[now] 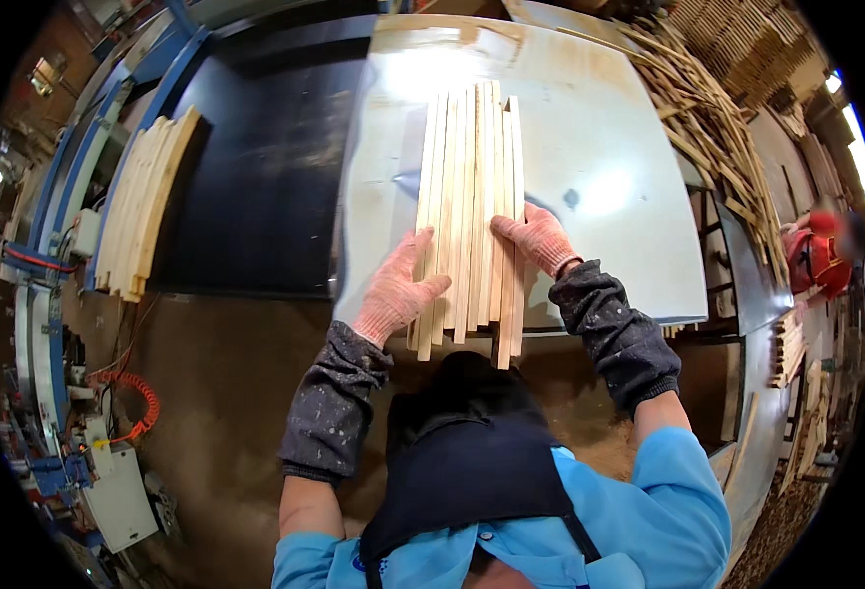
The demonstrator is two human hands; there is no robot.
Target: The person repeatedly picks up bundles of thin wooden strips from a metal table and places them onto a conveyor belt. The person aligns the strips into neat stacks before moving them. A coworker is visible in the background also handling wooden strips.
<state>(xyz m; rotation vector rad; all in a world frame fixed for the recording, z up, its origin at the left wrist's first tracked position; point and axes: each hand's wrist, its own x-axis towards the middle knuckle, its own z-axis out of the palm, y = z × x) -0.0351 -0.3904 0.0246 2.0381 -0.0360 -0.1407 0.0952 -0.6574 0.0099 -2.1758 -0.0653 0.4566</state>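
Observation:
Several long, pale wooden strips (pixel 466 187) lie side by side in a bundle on a light metal tabletop (pixel 609 255). Their near ends are uneven and stick out past its front edge. My left hand (pixel 396 288), in a pinkish knit glove, grips the bundle's left side, thumb lying across the top. On the opposite side my right hand (pixel 539 238), gloved alike, holds the bundle a little farther up, its thumb on the upper faces. The fingers under or behind the outer strips are partly hidden. Dark, speckled sleeve covers wrap both forearms.
Left of the tabletop is a dark, flat surface (pixel 256 167) with a row of wider boards (pixel 143 201) at its left end. Blue-framed machinery (pixel 54 226) and a coiled red hose (pixel 138 407) stand beyond. Loose wood pieces (pixel 702 118) pile up at right; a person in red (pixel 817 257) is farther right.

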